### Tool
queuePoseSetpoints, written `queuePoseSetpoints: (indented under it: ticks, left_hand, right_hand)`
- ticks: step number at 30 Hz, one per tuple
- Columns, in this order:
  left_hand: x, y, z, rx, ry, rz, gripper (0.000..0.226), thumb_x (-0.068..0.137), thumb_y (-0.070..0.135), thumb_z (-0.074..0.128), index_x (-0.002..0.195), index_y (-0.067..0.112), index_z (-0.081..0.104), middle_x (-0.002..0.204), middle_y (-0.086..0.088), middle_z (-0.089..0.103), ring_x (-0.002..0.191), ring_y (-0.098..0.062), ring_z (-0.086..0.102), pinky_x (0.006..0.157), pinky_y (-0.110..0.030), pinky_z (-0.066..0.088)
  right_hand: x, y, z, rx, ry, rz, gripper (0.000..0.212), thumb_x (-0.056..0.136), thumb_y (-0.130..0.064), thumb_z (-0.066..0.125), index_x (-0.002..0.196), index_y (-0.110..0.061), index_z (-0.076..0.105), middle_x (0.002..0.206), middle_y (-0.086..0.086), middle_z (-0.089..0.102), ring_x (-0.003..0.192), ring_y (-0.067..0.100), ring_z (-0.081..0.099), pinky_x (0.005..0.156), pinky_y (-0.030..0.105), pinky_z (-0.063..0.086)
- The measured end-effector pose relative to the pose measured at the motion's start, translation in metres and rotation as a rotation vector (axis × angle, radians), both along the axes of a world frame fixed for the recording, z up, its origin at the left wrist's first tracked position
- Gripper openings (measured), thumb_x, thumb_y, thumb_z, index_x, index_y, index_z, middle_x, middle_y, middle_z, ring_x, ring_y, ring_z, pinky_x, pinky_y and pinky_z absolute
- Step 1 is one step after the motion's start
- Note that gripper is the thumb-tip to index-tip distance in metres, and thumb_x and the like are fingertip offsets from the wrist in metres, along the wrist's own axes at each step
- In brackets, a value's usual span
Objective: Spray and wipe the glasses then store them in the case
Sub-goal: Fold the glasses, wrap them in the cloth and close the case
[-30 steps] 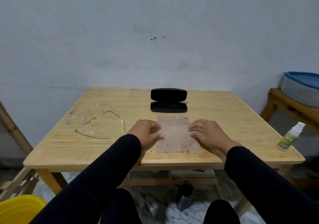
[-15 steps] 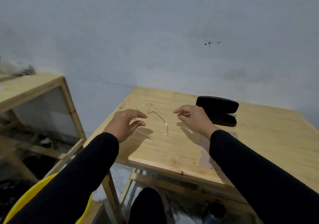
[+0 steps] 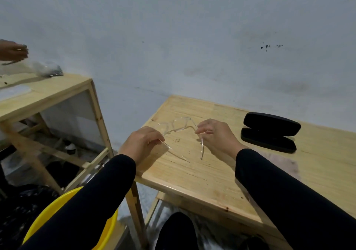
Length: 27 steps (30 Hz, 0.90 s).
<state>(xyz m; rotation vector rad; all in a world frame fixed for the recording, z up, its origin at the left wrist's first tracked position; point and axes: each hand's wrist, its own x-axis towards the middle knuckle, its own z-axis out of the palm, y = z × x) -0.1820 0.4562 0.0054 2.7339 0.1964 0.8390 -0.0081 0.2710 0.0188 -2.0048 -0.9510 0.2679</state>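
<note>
Head view: left hand (image 3: 141, 143) and right hand (image 3: 215, 136) each pinch a side arm of the clear glasses (image 3: 178, 127); open case (image 3: 269, 132) lies right.

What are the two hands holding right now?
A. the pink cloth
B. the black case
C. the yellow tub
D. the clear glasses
D: the left hand and the right hand each pinch an arm of the clear glasses, while the open black case lies untouched on the table.
</note>
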Motion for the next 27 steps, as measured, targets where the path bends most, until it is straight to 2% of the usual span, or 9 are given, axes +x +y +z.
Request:
queuePoseSetpoints:
  ticks: [2,4,7,10,14,16,18,21,27]
  left_hand:
    - [0.005,0.002,-0.001,-0.026,-0.053,0.023,0.013,0.079,0.003,0.070,0.083,0.014,0.074,0.087,-0.002,0.071,0.079,-0.017,0.066,0.077,-0.027,0.054]
    - [0.010,0.000,0.001,-0.085,-0.137,0.032,0.015,0.078,-0.003,0.069,0.083,0.011,0.073,0.082,-0.003,0.072,0.076,-0.011,0.064,0.077,-0.014,0.048]
    - [0.022,-0.009,0.009,-0.191,-0.239,0.044,0.018,0.077,-0.010,0.067,0.084,0.006,0.070,0.079,-0.002,0.071,0.081,0.001,0.057,0.076,0.001,0.039]
    - [0.038,-0.025,0.017,-0.283,-0.280,0.020,0.017,0.079,-0.008,0.065,0.085,0.008,0.068,0.078,0.007,0.066,0.076,0.013,0.056,0.073,0.001,0.039]
    - [0.063,-0.057,0.028,-0.492,-0.280,-0.016,0.012,0.084,0.002,0.063,0.086,0.013,0.067,0.079,0.014,0.065,0.077,0.015,0.058,0.073,0.000,0.042]
    - [0.076,-0.078,0.032,-0.570,-0.254,-0.043,0.011,0.085,0.005,0.063,0.085,0.015,0.067,0.079,0.017,0.064,0.075,0.016,0.057,0.069,0.001,0.041]
    - [0.087,-0.100,0.033,-0.605,-0.234,-0.094,0.011,0.085,0.006,0.064,0.084,0.016,0.067,0.078,0.016,0.064,0.073,0.016,0.057,0.066,0.001,0.040]
    - [0.102,-0.132,0.031,-0.644,-0.196,-0.177,0.012,0.085,0.006,0.064,0.084,0.018,0.067,0.077,0.013,0.065,0.072,0.015,0.057,0.065,0.001,0.041]
    - [0.116,-0.177,0.018,-0.668,-0.087,-0.292,0.014,0.085,0.009,0.063,0.084,0.023,0.066,0.078,0.017,0.066,0.073,0.015,0.057,0.066,0.001,0.040]
  right_hand:
    - [0.003,-0.001,0.004,0.014,-0.075,0.012,0.023,0.083,0.002,0.064,0.088,-0.018,0.074,0.105,-0.014,0.061,0.099,0.007,0.057,0.086,0.010,0.045]
    - [0.005,-0.004,0.012,0.040,-0.116,0.011,0.019,0.085,0.001,0.064,0.094,-0.012,0.075,0.104,-0.010,0.062,0.095,0.006,0.058,0.085,0.004,0.042]
    - [0.007,-0.015,0.025,0.089,-0.129,-0.024,0.015,0.087,-0.005,0.064,0.096,-0.010,0.074,0.098,-0.009,0.065,0.092,0.005,0.061,0.085,0.006,0.044]
    - [0.013,-0.035,0.037,0.153,-0.100,-0.085,0.012,0.088,-0.009,0.064,0.094,-0.010,0.074,0.086,-0.012,0.066,0.082,-0.006,0.059,0.074,-0.002,0.040]
    - [0.022,-0.079,0.047,0.221,-0.105,-0.197,0.014,0.088,-0.009,0.063,0.096,-0.015,0.073,0.087,-0.011,0.069,0.086,-0.003,0.064,0.085,0.009,0.047]
    - [0.025,-0.107,0.050,0.216,-0.114,-0.251,0.016,0.088,-0.009,0.064,0.093,-0.022,0.072,0.085,-0.012,0.070,0.079,-0.009,0.063,0.080,0.007,0.047]
    - [0.025,-0.136,0.052,0.210,-0.121,-0.312,0.018,0.086,-0.011,0.066,0.087,-0.028,0.071,0.085,-0.006,0.072,0.079,-0.002,0.065,0.078,0.013,0.048]
    - [0.022,-0.177,0.053,0.199,-0.120,-0.393,0.024,0.085,-0.011,0.067,0.081,-0.034,0.070,0.085,-0.003,0.074,0.087,0.016,0.070,0.084,0.028,0.053]
    - [0.011,-0.231,0.044,0.186,-0.106,-0.508,0.023,0.085,-0.006,0.066,0.082,-0.029,0.070,0.083,-0.004,0.073,0.087,0.019,0.070,0.085,0.028,0.054]
